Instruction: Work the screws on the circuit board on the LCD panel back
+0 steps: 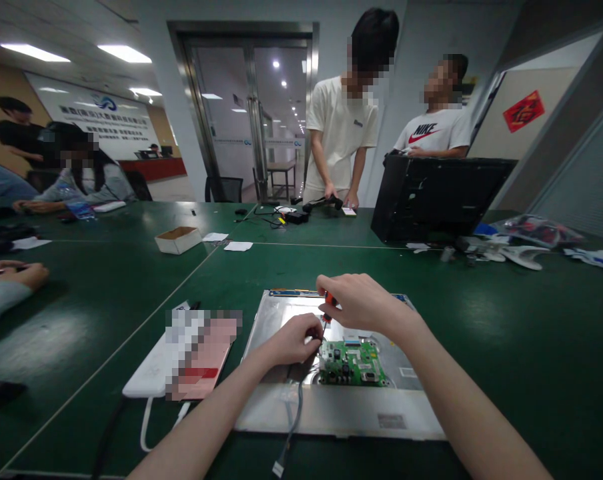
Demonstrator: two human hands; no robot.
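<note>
My right hand point(354, 300) is closed round the red-orange handle of a screwdriver point(329, 305), its thin shaft pointing down at the upper left corner of a green circuit board point(354, 363). Close beside the shaft, my left hand point(296, 339) has its fingers pinched together near that same corner. Whatever is between those fingertips is hidden or too small to name. The board lies on the silver metal back of a flat display panel point(341, 412). A grey cable point(299, 407) with a white plug runs from beside the board over the panel's front edge.
A white power bank point(149, 373) and a pink phone point(216, 360) lie left of the panel, with white cables. Beyond stand a small open box point(178, 240) and a black monitor housing point(441, 200). Other people stand and sit round the green table point(531, 333); a co-worker's hands point(21, 277) rest at left.
</note>
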